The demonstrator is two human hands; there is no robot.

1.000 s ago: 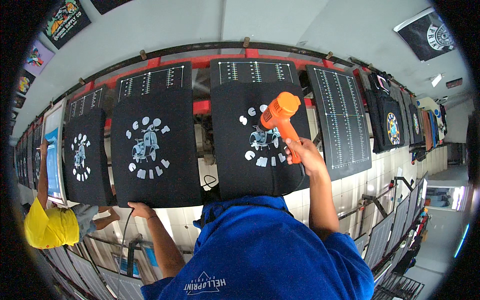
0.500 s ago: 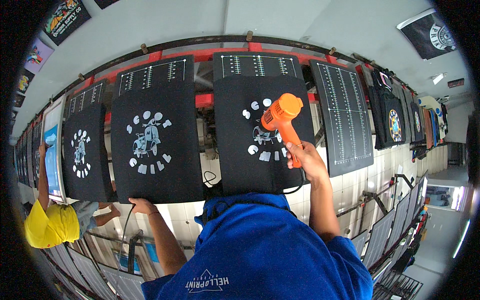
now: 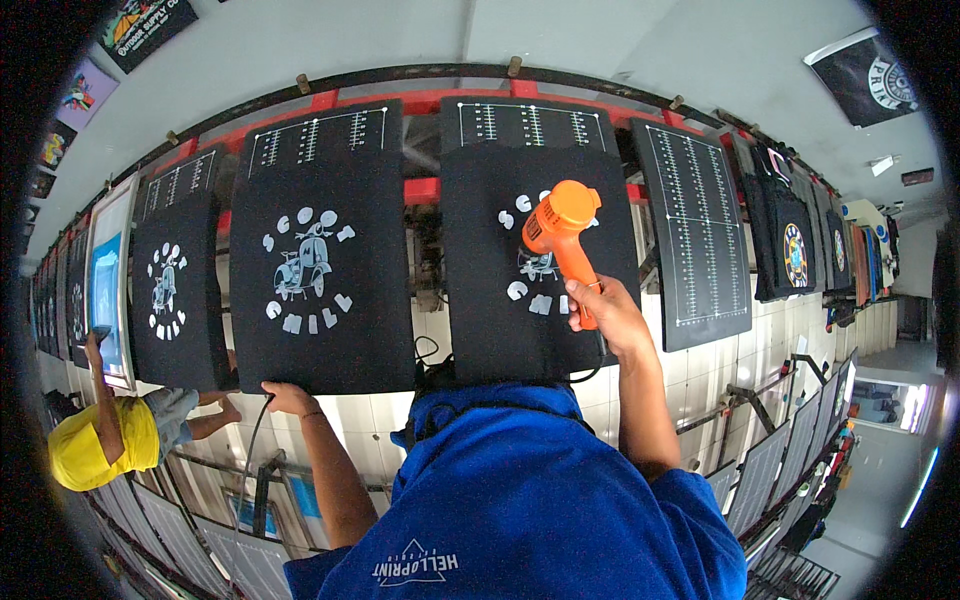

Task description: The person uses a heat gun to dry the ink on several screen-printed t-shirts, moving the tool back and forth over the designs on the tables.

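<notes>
My right hand (image 3: 608, 318) is wrapped round the handle of an orange heat gun (image 3: 564, 218). The gun's nozzle is over a black T-shirt (image 3: 480, 345) on a printing board, hiding part of its pale scooter print and ring of letters. Its cord runs down from the handle toward my waist. My left hand (image 3: 291, 398) is closed at the near edge of the board to the left, with a thin dark cord (image 3: 256, 428) hanging from its fingers. That board carries another black T-shirt (image 3: 270, 340) with the same print.
A bare black board (image 3: 690, 240) with white rulers stands to the right. Further left are another printed shirt (image 3: 190, 345) and a framed screen (image 3: 118, 230), where a person in a yellow shirt (image 3: 90, 445) works. A red rail (image 3: 423, 103) runs behind the boards.
The heat gun stays over the same shirt, its print slightly differently covered. At the far left, the co-worker's hand has come down along the screen. The view has shifted a little.
</notes>
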